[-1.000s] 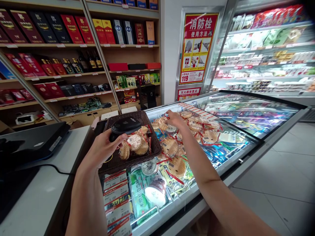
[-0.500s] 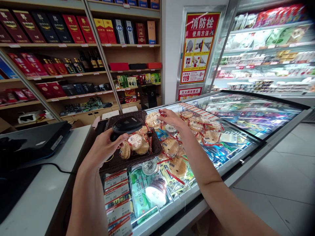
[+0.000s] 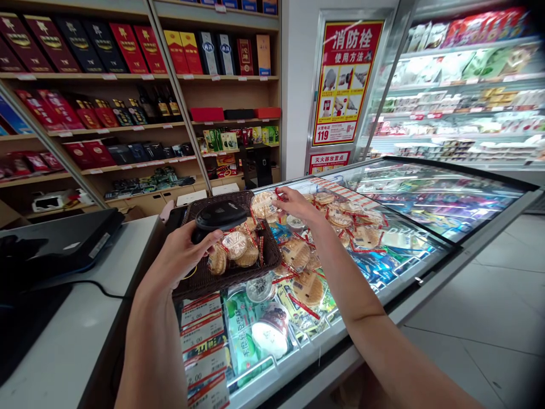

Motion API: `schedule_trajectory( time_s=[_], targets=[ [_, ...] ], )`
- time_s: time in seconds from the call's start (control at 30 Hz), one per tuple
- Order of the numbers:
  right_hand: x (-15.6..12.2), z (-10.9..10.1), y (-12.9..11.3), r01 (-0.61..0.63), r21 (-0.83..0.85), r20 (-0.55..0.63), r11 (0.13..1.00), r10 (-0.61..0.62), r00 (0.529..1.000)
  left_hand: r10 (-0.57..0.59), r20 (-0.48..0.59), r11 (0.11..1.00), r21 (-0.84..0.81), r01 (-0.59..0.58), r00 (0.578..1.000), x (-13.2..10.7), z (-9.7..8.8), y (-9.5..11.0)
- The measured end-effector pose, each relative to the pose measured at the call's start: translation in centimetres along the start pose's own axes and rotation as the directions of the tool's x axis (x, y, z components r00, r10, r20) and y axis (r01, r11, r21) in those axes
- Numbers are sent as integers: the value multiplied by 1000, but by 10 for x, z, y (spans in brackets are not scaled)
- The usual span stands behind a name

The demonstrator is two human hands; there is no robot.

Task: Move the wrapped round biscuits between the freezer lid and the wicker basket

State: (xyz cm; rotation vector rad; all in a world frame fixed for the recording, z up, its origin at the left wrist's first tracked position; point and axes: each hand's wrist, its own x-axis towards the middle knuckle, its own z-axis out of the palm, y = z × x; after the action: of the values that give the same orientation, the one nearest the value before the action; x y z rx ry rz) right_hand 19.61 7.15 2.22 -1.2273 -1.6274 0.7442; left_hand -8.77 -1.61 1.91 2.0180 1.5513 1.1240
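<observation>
Open chest freezer: wrapped round crackers, wicker basket on top.

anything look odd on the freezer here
Yes, wrapped round crackers lie scattered loose on what appears to be the glass top of the chest freezer, over the frozen goods, rather than in the wicker basket. The right hand is among them; the left hand grips a black object above the basket.
</observation>
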Motion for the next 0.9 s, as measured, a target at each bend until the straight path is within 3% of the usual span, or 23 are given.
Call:
schedule_trajectory(
  time_s=[0.57,0.9],
  targets=[
    [6,3,7,-17,7,17,1000,17,1000,22,12,1000,13,-22,1000,-1,-1,3],
    [8,17,7,-39,74,66,996,34,997,29,58,1000,-5,-29,998,-3,2,11]
  ],
)
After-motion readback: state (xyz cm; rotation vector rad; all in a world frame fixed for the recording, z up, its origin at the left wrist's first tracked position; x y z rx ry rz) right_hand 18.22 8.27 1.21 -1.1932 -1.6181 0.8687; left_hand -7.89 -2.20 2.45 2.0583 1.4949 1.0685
